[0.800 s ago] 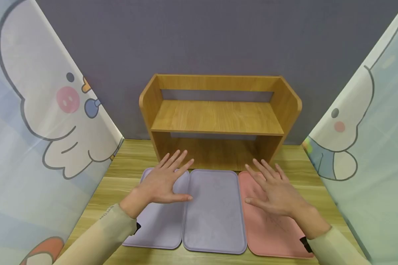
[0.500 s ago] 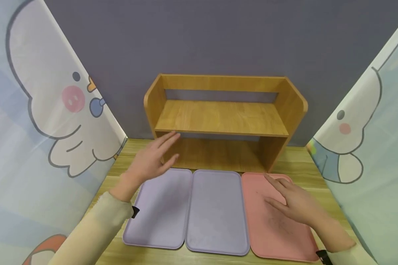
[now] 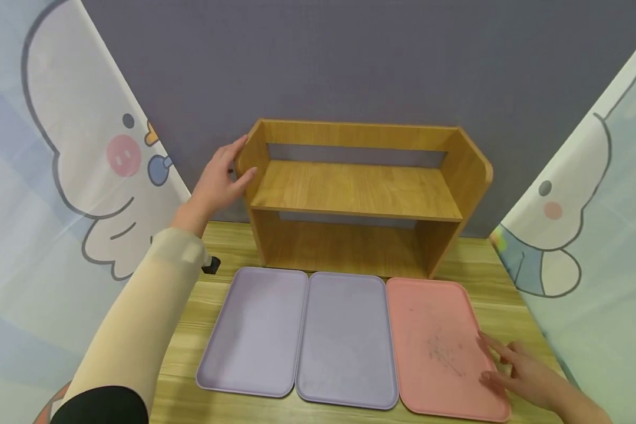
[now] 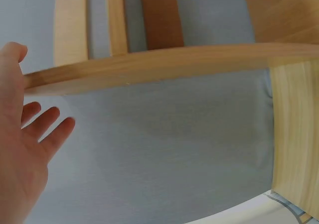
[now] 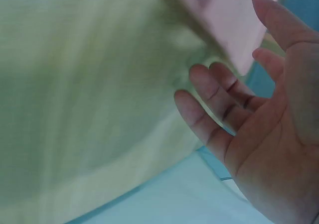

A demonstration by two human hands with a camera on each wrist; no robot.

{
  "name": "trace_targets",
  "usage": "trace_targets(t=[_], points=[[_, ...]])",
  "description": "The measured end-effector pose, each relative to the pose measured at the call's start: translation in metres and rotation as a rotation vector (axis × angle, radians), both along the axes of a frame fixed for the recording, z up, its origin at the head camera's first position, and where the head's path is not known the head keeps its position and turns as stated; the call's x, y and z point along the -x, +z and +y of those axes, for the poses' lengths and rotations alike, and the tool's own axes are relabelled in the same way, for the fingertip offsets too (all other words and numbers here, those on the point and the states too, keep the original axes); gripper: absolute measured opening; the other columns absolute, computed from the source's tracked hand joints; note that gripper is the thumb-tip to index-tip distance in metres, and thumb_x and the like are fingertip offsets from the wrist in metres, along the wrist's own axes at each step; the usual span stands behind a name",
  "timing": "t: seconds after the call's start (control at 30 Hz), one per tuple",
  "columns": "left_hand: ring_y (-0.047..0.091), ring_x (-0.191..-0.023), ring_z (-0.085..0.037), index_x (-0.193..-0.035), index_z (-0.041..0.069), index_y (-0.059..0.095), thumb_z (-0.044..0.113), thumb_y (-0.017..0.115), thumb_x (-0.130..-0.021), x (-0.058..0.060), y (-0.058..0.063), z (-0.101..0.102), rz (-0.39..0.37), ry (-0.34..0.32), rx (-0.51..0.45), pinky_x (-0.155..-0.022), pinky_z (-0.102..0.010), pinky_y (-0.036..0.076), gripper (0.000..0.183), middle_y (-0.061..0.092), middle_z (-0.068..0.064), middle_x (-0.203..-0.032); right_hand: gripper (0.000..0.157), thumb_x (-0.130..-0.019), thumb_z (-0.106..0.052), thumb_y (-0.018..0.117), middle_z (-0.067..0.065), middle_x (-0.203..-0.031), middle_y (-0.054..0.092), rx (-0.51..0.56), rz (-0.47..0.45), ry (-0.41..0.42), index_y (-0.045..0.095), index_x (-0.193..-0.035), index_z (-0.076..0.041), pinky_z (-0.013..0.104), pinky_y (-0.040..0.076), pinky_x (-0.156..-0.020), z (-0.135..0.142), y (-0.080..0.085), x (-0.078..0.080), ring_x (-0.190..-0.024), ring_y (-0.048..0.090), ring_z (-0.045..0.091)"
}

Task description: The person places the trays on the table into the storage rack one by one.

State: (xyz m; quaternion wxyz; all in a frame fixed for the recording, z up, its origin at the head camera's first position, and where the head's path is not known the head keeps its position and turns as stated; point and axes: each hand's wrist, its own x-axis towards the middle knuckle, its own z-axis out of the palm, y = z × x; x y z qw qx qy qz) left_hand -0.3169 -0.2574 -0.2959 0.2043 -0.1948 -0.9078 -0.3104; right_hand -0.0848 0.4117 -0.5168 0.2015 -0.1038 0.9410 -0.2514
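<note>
The left hand's fingers point(image 4: 59, 135), loose and without a closed grip, have moved up to the left panel of the shelf point(image 3: 350, 185), thumb and fingers either side. The right hand point(image 3: 535, 374), relaxed and holding nothing, has drawn out to the right edge of the pink tray point(image 3: 429, 318), contact unclear. Seemingly, attention has turned to those edges. Near the shelf, two lilac trays point(image 3: 347, 338) lie left on the desk point(image 3: 177, 365).

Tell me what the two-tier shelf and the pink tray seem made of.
Two-tier shelf: probably wood or laminated board, satin finish; flat panels show wood grain. Pink tray: likely moulded plastic, matte; uniform colour, rounded corners, raised rim.
</note>
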Motion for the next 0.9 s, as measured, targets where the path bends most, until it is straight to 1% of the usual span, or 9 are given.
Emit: trace_targets(t=[0.13,0.23,0.33,0.5,0.67,0.7,0.77,0.83,0.9], points=[[0.069,-0.123,-0.043,-0.176,0.03,0.028,0.036,0.06,-0.112,0.011,-0.002,-0.003,-0.098,0.003,-0.049,-0.091,-0.048,0.065,0.072,0.052,-0.025,-0.161,0.073,-0.111,-0.029,0.066,0.002,-0.091,0.046,0.148,-0.046,0.072,0.029,-0.174,-0.022,0.026,0.034,-0.064,0.013,-0.018,-0.008,-0.073,0.039,0.001],[0.077,-0.089,-0.034,-0.174,0.037,0.032,0.036,0.057,-0.112,0.015,-0.002,-0.003,-0.127,0.027,-0.071,-0.067,-0.032,0.06,0.067,0.065,-0.028,-0.143,0.071,-0.111,-0.026,0.067,0.001,-0.089,0.046,0.191,-0.042,0.088,0.034,-0.173,-0.03,0.026,0.033,-0.064,0.012,-0.024,-0.01,-0.074,0.039,0.001],[0.071,-0.068,-0.022,-0.171,0.036,0.035,0.033,0.054,-0.111,0.018,-0.004,0.0,-0.121,0.046,-0.072,-0.06,-0.027,0.054,0.063,0.073,-0.029,-0.112,0.069,-0.111,-0.027,0.067,0.004,-0.093,0.046,0.186,-0.05,0.086,0.036,-0.173,-0.028,0.027,0.034,-0.067,0.01,-0.027,-0.01,-0.072,0.039,0.001],[0.062,-0.06,-0.018,-0.169,0.035,0.039,0.03,0.052,-0.11,0.021,-0.008,0.006,-0.088,0.065,-0.078,-0.057,-0.03,0.051,0.06,0.07,-0.02,-0.087,0.068,-0.11,-0.027,0.067,0.01,-0.117,0.062,0.164,-0.025,0.113,0.039,-0.172,-0.032,0.023,0.041,-0.073,0.017,-0.03,-0.009,-0.09,0.048,-0.011],[0.06,-0.062,-0.019,-0.168,0.037,0.04,0.031,0.051,-0.11,0.021,-0.009,0.009,-0.083,0.08,-0.091,-0.056,-0.031,0.05,0.06,0.065,-0.012,-0.079,0.066,-0.11,-0.018,0.067,0.004,-0.115,0.062,0.318,-0.133,0.06,0.042,-0.171,-0.022,0.023,0.044,-0.068,0.026,-0.032,-0.008,-0.086,0.05,-0.008],[0.06,-0.061,-0.019,-0.168,0.038,0.04,0.031,0.051,-0.11,0.021,-0.009,0.009,-0.085,0.083,-0.092,-0.056,-0.031,0.05,0.06,0.065,-0.013,-0.079,0.066,-0.11,-0.017,0.066,0.006,-0.115,0.061,0.357,-0.17,0.041,0.042,-0.171,-0.019,0.023,0.043,-0.067,0.028,-0.032,-0.008,-0.083,0.05,-0.005],[0.06,-0.062,-0.019,-0.168,0.039,0.04,0.031,0.051,-0.11,0.021,-0.009,0.009,-0.086,0.09,-0.096,-0.056,-0.031,0.05,0.06,0.064,-0.013,-0.08,0.064,-0.111,-0.016,0.064,0.029,-0.127,0.061,0.42,-0.239,0.005,0.041,-0.171,-0.016,0.022,0.047,-0.07,0.031,-0.032,-0.007,-0.089,0.051,-0.011],[0.06,-0.062,-0.02,-0.168,0.039,0.039,0.03,0.051,-0.11,0.021,-0.01,0.008,-0.087,0.095,-0.099,-0.056,-0.031,0.05,0.06,0.064,-0.014,-0.081,0.063,-0.114,-0.016,0.059,0.046,-0.157,0.04,0.485,-0.318,-0.018,0.037,-0.172,-0.014,0.019,0.052,-0.081,0.034,-0.032,-0.006,-0.104,0.049,-0.023],[0.06,-0.062,-0.02,-0.168,0.039,0.039,0.03,0.051,-0.11,0.02,-0.01,0.008,-0.086,0.097,-0.103,-0.056,-0.031,0.049,0.06,0.064,-0.015,-0.083,0.063,-0.116,-0.016,0.053,0.041,-0.173,0.015,0.547,-0.389,-0.028,0.03,-0.174,-0.011,0.018,0.053,-0.091,0.034,-0.031,-0.004,-0.117,0.039,-0.032]])
